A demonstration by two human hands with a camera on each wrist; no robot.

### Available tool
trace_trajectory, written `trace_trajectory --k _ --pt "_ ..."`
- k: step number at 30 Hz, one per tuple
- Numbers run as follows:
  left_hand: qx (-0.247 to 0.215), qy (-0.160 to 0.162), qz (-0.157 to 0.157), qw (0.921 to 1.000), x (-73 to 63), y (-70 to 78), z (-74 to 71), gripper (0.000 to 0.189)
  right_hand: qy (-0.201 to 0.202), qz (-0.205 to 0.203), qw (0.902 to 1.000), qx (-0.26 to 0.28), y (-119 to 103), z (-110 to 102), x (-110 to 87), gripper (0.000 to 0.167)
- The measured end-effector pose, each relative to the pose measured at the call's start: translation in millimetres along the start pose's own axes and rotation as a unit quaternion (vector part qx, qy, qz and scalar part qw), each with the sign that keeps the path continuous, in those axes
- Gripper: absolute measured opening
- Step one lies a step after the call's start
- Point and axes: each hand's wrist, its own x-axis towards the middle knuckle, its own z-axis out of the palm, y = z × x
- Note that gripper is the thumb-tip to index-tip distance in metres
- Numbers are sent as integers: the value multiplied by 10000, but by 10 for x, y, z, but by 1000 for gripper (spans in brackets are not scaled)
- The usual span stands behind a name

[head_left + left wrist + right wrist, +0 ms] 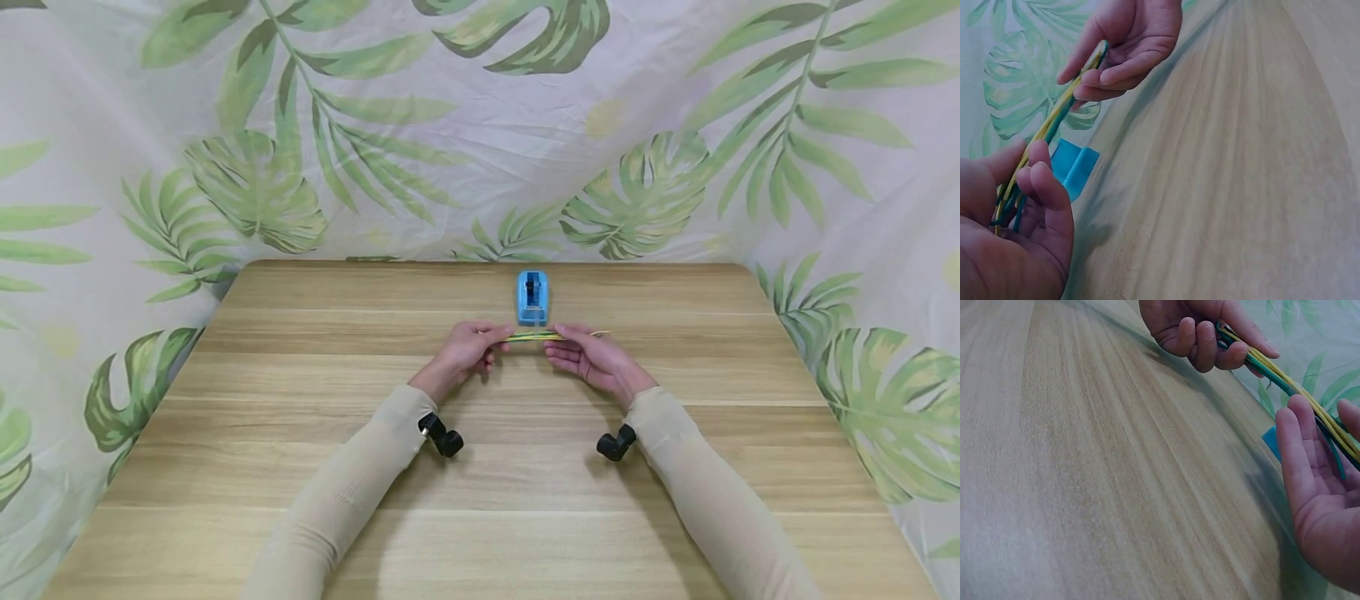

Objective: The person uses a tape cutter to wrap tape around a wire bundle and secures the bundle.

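A slim bundle of thin yellow and green cords (531, 337) stretches level between the two hands, above the far part of the table. My left hand (468, 346) pinches one end between thumb and fingers; in the left wrist view the cords (1054, 119) run up from it. At the other end my right hand (596, 357) holds the bundle between thumb and fingers, and a few loose ends stick out past it. Just behind the bundle sits a blue tape dispenser (532, 297), its front toward the cords. In the right wrist view the dispenser (1270, 442) is mostly hidden behind fingers.
The wood-grain table (495, 542) has its far edge shortly behind the dispenser. A leaf-patterned cloth (375, 125) hangs behind and beside it. A small black camera is strapped at each wrist, over beige sleeves (360, 475).
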Motion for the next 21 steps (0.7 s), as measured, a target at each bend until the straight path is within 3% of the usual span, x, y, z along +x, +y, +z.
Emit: trace_trajectory --k 8,21 --pt "222 73 570 9981 -6 -21 -4 19 216 203 9995 -106 -21 21 19 42" --pt "364 136 1126 9929 25 -62 -16 16 737 480 9951 460 -22 85 62 37"
